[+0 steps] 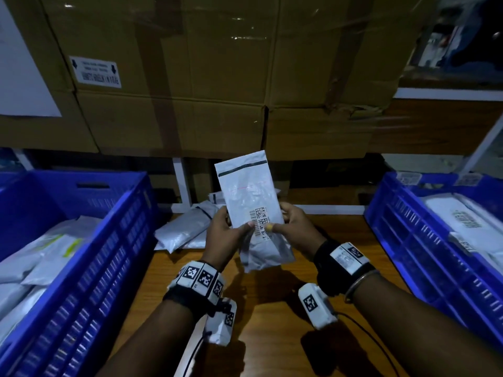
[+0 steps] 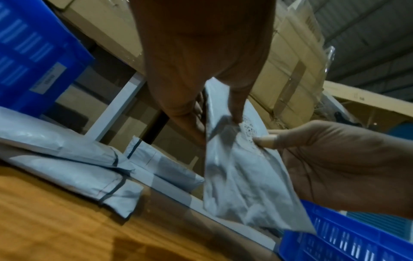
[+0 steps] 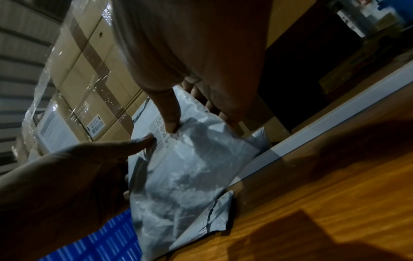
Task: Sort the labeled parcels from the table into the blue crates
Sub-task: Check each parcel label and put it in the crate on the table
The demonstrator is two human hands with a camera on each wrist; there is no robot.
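A white plastic parcel with a barcode label is held upright above the wooden table, both hands pinching it at mid-height. My left hand grips its left edge, thumb on the label. My right hand grips its right edge, thumb also on the label. The same parcel shows in the left wrist view and again as the parcel in the right wrist view. A blue crate with parcels stands on the left, another blue crate on the right.
Several more white parcels lie on the far side of the table behind the held one. Stacked cardboard boxes rise just beyond the table. Wrist cameras with cables hang under both forearms.
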